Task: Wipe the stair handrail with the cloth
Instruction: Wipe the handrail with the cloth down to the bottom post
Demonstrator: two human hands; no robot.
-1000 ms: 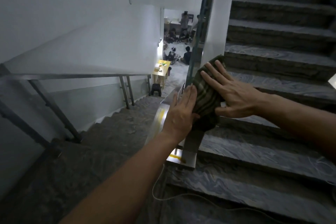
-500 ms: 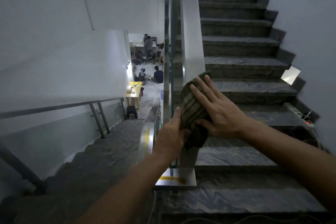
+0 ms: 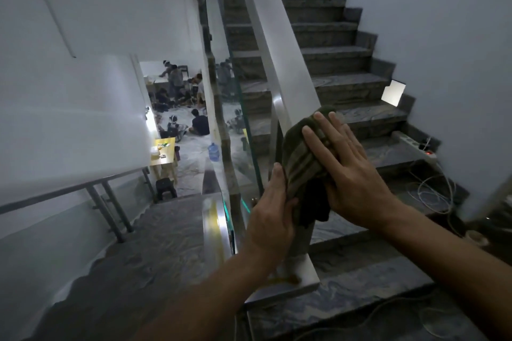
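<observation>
A dark green striped cloth [image 3: 300, 158] is draped over the lower end of the flat metal handrail [image 3: 271, 44], which slopes up and away beside the rising stairs. My right hand [image 3: 343, 171] lies flat on the cloth's right side, fingers spread and pointing up the rail. My left hand [image 3: 273, 213] presses the cloth's left side, fingers straight. The cloth is sandwiched between both palms, hiding the rail underneath. The cloth's dark lower end hangs below my hands.
A glass panel [image 3: 235, 108] stands under the rail. Grey stone steps [image 3: 343, 86] rise on the right, with a power strip [image 3: 415, 147] and loose cables [image 3: 432, 191] near the wall. Stairs descend left with a second rail [image 3: 83, 188]. People sit in the room below [image 3: 182, 108].
The view has swung right and up, showing more of the rising stairs. Both hands and the cloth have stayed pressed on the lower end of the rail, edging slightly up it.
</observation>
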